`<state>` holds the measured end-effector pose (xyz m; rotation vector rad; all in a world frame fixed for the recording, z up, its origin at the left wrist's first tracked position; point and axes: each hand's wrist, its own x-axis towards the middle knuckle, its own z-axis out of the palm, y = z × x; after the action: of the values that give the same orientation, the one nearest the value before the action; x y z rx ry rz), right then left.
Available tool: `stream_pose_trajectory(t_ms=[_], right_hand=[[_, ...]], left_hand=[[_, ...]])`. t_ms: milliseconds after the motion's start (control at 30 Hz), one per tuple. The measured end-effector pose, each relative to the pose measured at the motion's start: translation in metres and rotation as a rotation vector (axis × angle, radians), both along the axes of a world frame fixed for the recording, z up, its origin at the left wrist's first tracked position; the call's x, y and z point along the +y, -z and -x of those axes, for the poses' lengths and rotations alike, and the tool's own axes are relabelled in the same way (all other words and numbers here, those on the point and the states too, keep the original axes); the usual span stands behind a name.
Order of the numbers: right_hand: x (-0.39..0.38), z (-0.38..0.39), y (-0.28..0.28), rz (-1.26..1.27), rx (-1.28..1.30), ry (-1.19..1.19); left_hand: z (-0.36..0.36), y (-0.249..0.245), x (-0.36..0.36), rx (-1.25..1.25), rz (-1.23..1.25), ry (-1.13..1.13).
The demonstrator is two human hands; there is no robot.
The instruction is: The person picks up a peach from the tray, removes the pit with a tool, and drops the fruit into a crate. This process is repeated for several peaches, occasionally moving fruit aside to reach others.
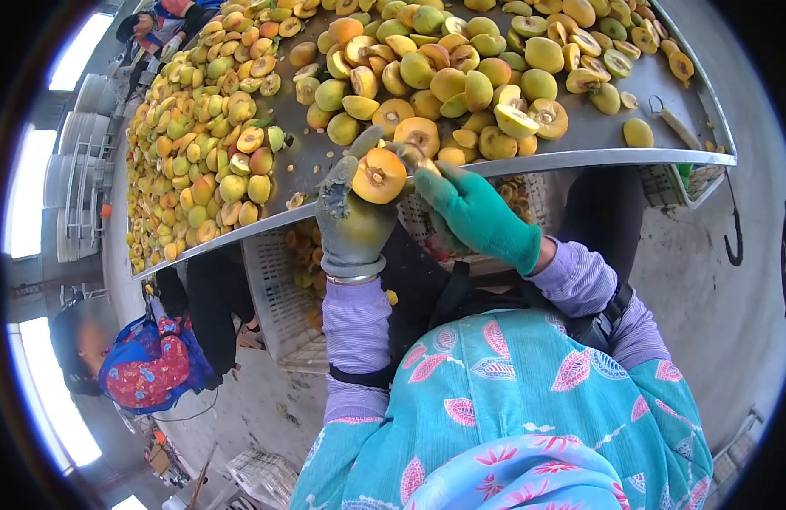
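My left hand (352, 208), in a worn grey glove, is closed around a halved yellow peach (379, 176) with its cut orange face up and a brown hollow in the middle. My right hand (478, 208), in a green glove, is closed close by on a short brown handle-like thing (416, 159); its working end cannot be made out. Just beyond the fingers, another peach half (417, 136) shows its cut face near the table's edge. Both hands are over the near rim of the metal table (571, 159).
Cut peaches (197, 161) are heaped on the left. More peaches (461, 81) lie ahead. A wire-loop tool with a wooden handle (680, 127) rests at right. Beneath the table is a plastic crate (278, 293) with fruit. A co-worker (151, 365) sits at left; a hook (734, 238) hangs right.
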<state>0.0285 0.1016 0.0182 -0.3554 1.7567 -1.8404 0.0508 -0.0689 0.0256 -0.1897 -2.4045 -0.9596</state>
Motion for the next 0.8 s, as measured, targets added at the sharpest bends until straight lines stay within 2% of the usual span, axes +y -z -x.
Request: stream_pose_trajectory(t_ms=[33, 133, 167, 233, 367, 533, 600, 800], right_hand=[[0.000, -0.006, 0.007, -0.049, 0.111, 0.055], [-0.002, -0.014, 0.007, -0.203, 0.250, -0.009], [-0.003, -0.014, 0.002, -0.200, 0.214, -0.002], [-0.004, -0.012, 0.006, -0.217, 0.327, -0.011], [-0.003, -0.012, 0.001, -0.348, 0.434, -0.009], [-0.004, -0.012, 0.001, -0.289, 0.324, -0.015], [-0.005, -0.013, 0.004, -0.232, 0.273, -0.030], [0.000, -0.010, 0.015, -0.168, 0.321, -0.037]], left_hand=[[0.004, 0.008, 0.001, -0.040, -0.174, 0.016], [0.005, 0.017, 0.010, -0.193, -0.671, 0.103], [0.004, 0.018, 0.010, -0.237, -0.770, 0.122], [0.003, 0.017, 0.008, -0.259, -0.804, 0.138], [0.001, 0.009, 0.008, -0.235, -0.643, 0.130], [0.000, 0.005, 0.016, -0.240, -0.648, 0.161], [-0.003, 0.003, 0.010, -0.279, -0.541, 0.218], [0.014, -0.021, -0.010, -0.188, 0.275, 0.378]])
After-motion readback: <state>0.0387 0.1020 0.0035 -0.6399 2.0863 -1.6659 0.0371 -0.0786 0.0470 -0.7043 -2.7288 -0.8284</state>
